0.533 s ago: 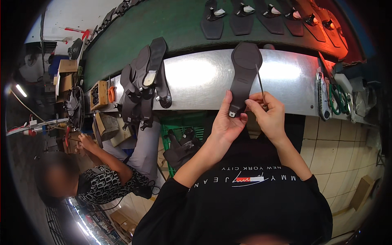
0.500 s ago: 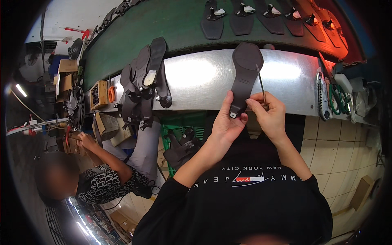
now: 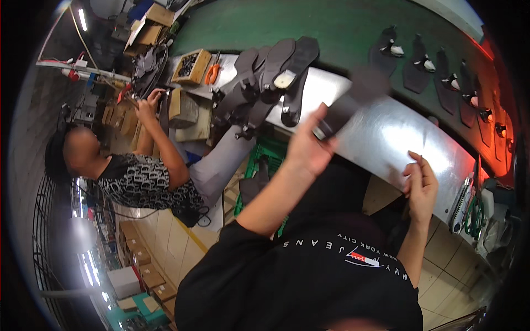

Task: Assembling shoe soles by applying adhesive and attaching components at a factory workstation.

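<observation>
My left hand (image 3: 312,146) grips the narrow end of a dark brown shoe sole (image 3: 353,102), which tilts up to the right over the metal bench and is smeared by motion. A small shiny metal piece shows at its held end. Over the bench's front edge, apart from the sole, my right hand (image 3: 420,185) is closed with its fingers pinched. A thin pointed metal tool sticks up faintly from it, mostly hidden or blurred. To the left of the sole lies a pile of similar dark soles (image 3: 279,55) with dark straps, a pale oval piece among them.
Soles with black fittings (image 3: 419,80) stand in a row on the green belt (image 3: 254,25), under red light at right. Orange-handled pliers (image 3: 212,73) lie beside a wooden box (image 3: 191,67). A cutter (image 3: 461,204) and green-handled scissors (image 3: 475,215) hang at right. A co-worker (image 3: 146,182) sits at left.
My view has swung toward the left. My right hand has moved away from the sole to the right, while my left hand carries the sole, now tilted, toward the pile.
</observation>
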Motion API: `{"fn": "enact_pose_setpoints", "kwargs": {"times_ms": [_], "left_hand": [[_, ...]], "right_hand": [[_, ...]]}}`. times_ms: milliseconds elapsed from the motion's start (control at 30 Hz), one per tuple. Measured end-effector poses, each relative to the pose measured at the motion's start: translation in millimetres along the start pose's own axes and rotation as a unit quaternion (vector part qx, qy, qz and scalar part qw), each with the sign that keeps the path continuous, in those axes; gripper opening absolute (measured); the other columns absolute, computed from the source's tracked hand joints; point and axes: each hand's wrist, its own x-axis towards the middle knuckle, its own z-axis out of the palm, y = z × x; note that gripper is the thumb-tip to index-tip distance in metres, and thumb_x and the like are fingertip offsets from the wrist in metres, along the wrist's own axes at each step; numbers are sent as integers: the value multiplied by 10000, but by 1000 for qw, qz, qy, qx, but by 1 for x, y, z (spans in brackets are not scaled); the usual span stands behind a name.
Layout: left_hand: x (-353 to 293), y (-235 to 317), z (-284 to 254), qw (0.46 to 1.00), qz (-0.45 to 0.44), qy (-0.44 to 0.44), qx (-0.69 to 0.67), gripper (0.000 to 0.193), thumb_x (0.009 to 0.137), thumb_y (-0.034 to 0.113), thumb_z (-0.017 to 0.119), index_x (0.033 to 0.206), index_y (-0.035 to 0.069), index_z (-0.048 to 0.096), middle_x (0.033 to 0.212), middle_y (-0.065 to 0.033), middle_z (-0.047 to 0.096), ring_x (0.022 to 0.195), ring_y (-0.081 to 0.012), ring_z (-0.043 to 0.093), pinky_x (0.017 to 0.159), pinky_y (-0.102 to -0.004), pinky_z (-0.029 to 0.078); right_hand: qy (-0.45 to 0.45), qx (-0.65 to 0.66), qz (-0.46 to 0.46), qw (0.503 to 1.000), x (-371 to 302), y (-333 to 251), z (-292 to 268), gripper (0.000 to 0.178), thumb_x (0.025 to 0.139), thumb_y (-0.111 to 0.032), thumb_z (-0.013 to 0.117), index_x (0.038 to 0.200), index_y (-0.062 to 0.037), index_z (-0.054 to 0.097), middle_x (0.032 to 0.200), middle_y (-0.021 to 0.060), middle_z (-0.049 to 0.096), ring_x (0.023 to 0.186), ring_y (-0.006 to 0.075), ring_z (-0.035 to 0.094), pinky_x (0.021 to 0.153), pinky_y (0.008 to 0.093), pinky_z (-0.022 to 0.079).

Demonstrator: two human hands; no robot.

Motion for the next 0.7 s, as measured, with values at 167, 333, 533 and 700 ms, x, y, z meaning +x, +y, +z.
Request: {"fn": "enact_pose_setpoints", "kwargs": {"times_ms": [167, 333, 533, 700], "left_hand": [[46, 124, -49, 985, 137, -101, 26, 276, 916, 305, 540, 1075, 82, 570, 1014, -92, 622, 902, -253, 613, 633, -317, 512], [27, 155, -93, 981, 160, 12, 105, 482, 940, 341, 509, 1255, -12, 418, 1195, -211, 510, 1062, -372, 551, 887, -435, 496], [-23, 125, -165, 895, 284, 135, 315, 411, 932, 266, 551, 1243, 1, 510, 1128, -158, 614, 957, -238, 642, 770, -344, 524], [-24, 85, -279, 823, 95, 153, 539, 470, 819, 247, 671, 1205, 1, 568, 1155, -146, 617, 1017, -238, 611, 850, -361, 492]], "right_hand": [[34, -22, -4, 999, 9, 9, -21, 275, 955, -119, 484, 1202, -39, 573, 807, -36, 531, 543, -6, 405, 461, 145, 303], [31, -20, -5, 999, 32, 45, -50, 293, 948, -79, 479, 1229, -23, 534, 790, -39, 530, 534, -8, 398, 452, 138, 290], [67, 37, 37, 996, 39, 56, -74, 303, 946, -92, 493, 1233, 2, 521, 788, -29, 549, 519, -16, 393, 437, 122, 297], [64, 7, 51, 997, 42, 60, -73, 312, 946, -93, 492, 1241, 4, 521, 1020, 103, 638, 517, -18, 391, 440, 117, 304]]}}
